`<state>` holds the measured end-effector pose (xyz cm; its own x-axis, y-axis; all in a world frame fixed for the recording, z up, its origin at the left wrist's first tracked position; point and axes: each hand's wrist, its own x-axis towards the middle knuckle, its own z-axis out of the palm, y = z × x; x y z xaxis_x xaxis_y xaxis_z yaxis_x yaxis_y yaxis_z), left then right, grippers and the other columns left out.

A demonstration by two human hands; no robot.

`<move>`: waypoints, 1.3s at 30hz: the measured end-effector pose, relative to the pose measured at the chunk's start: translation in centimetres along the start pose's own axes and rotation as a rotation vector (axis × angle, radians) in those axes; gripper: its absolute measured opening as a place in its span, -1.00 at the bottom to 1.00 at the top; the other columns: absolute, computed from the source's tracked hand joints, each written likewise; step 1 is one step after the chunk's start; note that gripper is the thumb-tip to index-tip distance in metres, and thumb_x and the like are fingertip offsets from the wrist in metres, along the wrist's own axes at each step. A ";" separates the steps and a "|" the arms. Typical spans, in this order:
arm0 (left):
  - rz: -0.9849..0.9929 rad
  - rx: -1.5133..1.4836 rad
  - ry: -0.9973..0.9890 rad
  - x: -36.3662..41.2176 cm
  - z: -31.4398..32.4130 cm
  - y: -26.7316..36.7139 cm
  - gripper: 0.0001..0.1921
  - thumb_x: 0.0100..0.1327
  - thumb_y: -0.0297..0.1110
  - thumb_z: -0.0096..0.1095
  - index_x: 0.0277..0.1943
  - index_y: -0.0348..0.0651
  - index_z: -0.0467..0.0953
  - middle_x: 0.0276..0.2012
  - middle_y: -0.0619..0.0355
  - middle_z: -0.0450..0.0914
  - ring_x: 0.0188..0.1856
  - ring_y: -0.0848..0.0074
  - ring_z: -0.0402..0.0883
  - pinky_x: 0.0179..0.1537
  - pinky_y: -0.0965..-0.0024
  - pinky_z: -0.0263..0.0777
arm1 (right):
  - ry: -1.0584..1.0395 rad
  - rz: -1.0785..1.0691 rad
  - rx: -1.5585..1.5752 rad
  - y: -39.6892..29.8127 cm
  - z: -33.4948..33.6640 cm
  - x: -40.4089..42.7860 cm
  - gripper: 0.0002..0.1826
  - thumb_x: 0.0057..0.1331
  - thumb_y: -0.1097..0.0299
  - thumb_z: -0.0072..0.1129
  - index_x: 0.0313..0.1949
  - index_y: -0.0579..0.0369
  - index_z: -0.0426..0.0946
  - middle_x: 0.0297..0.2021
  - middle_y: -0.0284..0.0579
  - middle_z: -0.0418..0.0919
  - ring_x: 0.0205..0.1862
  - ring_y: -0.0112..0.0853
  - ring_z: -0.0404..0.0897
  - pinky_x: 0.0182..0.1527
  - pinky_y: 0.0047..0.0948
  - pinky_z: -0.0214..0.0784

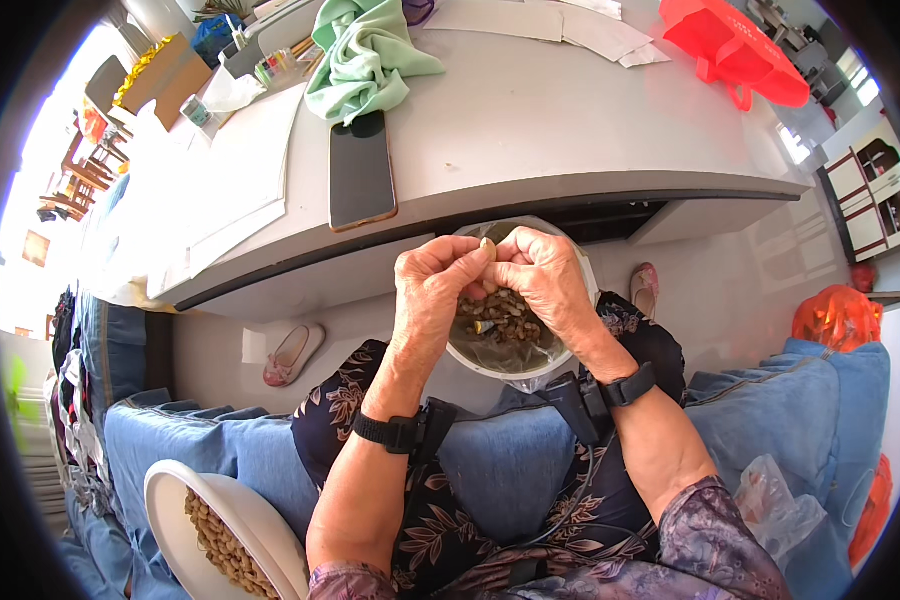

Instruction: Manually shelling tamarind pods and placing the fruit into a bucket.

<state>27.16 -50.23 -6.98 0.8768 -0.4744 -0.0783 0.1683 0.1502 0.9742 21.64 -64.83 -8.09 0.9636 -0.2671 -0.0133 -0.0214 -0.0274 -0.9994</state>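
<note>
My left hand (442,281) and my right hand (544,274) meet over a round bin. Between their fingertips they pinch an unshelled peanut (488,248). Below them the white rim of the lined bin (506,370) shows, with a clear plastic bag inside. Broken peanut shells (510,319) lie in it, partly hidden by my hands. On the sofa at my left a white basin (169,510) tilts, holding many whole peanuts (225,544).
A white table (540,127) spans ahead, carrying a smartphone (361,172), a green cloth (364,64), papers (251,157) and a red bag (735,52). The blue sofa (506,465) is under me. A clear plastic bag (776,510) lies at right. Slippers (294,356) rest on the floor.
</note>
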 end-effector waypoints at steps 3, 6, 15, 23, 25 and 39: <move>-0.004 -0.068 -0.002 0.1 -0.4 -0.2 -0.82 0.28 -0.43 0.24 -0.19 -0.41 0.62 -0.44 0.12 0.64 -0.48 0.63 0.57 -0.41 0.63 0.45 | -0.046 -0.015 0.038 -0.2 0.0 0.0 -0.86 0.13 0.45 0.29 -0.40 0.27 0.55 -0.55 -0.30 0.58 -0.50 -0.66 0.44 -0.43 -0.60 0.30; -0.014 -0.132 -0.025 0.1 -0.8 -0.5 -0.82 0.29 -0.44 0.23 -0.17 -0.42 0.61 -0.44 0.11 0.64 -0.48 0.61 0.57 -0.42 0.63 0.45 | -0.059 -0.005 0.083 -0.7 0.0 -0.1 -0.87 0.15 0.45 0.27 -0.37 0.27 0.56 -0.54 -0.29 0.58 -0.47 -0.65 0.45 -0.38 -0.60 0.32; 0.013 -0.090 -0.007 0.1 -0.9 -0.6 -0.84 0.26 -0.45 0.27 -0.18 -0.38 0.62 -0.45 0.16 0.63 -0.49 0.66 0.52 -0.42 0.66 0.38 | -0.049 -0.024 -0.001 -0.6 0.4 -0.1 -0.87 0.17 0.46 0.26 -0.36 0.28 0.56 -0.52 -0.31 0.58 -0.43 -0.64 0.46 -0.33 -0.60 0.34; 0.063 -0.052 0.011 0.1 -1.0 -0.6 -0.90 0.21 -0.54 0.25 -0.25 -0.38 0.63 -0.48 0.18 0.62 -0.52 0.65 0.47 -0.40 0.62 0.34 | -0.121 0.030 0.169 -1.2 0.7 -0.4 -0.79 0.22 0.43 0.24 -0.23 0.33 0.51 -0.43 -0.23 0.61 -0.36 -0.63 0.49 -0.26 -0.60 0.36; 0.082 -0.041 0.024 0.2 -1.0 -0.6 -0.91 0.20 -0.57 0.24 -0.26 -0.38 0.63 -0.49 0.17 0.62 -0.52 0.65 0.47 -0.40 0.62 0.34 | -0.092 0.076 0.139 -1.6 0.4 -0.4 -0.73 0.24 0.40 0.25 -0.16 0.35 0.49 -0.40 -0.21 0.61 -0.34 -0.62 0.50 -0.25 -0.60 0.36; 0.080 0.086 0.027 -0.7 -0.4 -0.3 -0.91 0.05 -0.73 0.16 -0.40 -0.41 0.58 -0.56 0.20 0.56 -0.54 0.68 0.46 -0.48 0.61 0.35 | -0.269 0.019 0.136 0.2 1.4 -0.5 -0.65 0.30 0.23 0.23 -0.13 0.32 0.56 -0.49 -0.34 0.55 -0.40 -0.69 0.43 -0.33 -0.69 0.30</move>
<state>26.73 -49.57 -7.27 0.8980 -0.4399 -0.0037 0.0585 0.1109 0.9921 21.47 -63.37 -8.29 0.9998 -0.0012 -0.0222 -0.0220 0.1094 -0.9938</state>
